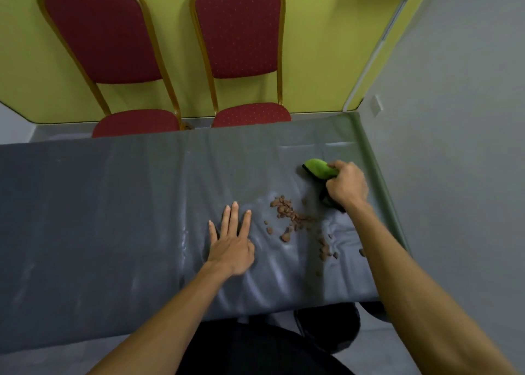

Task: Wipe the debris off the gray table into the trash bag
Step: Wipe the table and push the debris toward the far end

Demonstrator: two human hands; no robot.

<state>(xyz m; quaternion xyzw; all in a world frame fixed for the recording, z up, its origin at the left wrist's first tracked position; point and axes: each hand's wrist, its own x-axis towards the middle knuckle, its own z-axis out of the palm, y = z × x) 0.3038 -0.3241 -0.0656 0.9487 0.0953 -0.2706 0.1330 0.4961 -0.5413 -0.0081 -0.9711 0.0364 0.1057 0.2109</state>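
Observation:
Brown debris [295, 221] lies scattered in small pieces on the right part of the gray table [113, 204], trailing toward the near right edge. My right hand [346, 185] grips a green cloth [318, 168] with a dark underside, held on the table just beyond and to the right of the debris. My left hand [231, 241] rests flat on the wrinkled gray cover, fingers spread, to the left of the debris. A black trash bag [326, 329] hangs below the near table edge, partly hidden by the table and my right arm.
Two red padded chairs with gold frames [108, 42] [241, 33] stand behind the table against a yellow-green wall. A gray wall [454, 119] runs close along the table's right end. My dark clothing [255, 352] shows below the near edge.

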